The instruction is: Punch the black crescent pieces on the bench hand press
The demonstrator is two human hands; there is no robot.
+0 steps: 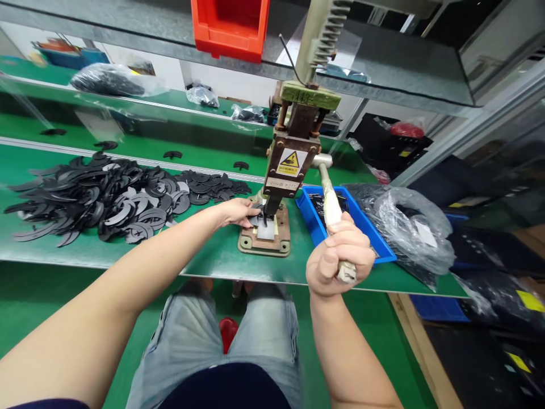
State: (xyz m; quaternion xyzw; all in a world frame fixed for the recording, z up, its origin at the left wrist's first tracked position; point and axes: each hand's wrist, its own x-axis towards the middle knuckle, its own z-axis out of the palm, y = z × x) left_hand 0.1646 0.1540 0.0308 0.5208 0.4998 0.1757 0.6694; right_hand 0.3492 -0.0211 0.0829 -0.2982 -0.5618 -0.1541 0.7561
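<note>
My right hand (339, 254) is closed around the pale, worn lever handle (330, 196) of a hand press (290, 142). Over at the press base (266, 247), my left hand (237, 212) pinches a dark curved plastic piece (255, 219) under the ram (273, 204). The fingers partly cover this piece. A small light metal plate (266, 230) lies on the base in front of the ram. Left of the press, a big heap of black curved pieces (128, 199) spreads over the green table (204, 261).
Right of the press stands a blue bin (361, 224) with dark parts inside. Beside it lies a clear plastic bag (415, 227). An orange-red bin (230, 28) sits on the shelf overhead. Bagged parts (108, 79) rest on the rear bench.
</note>
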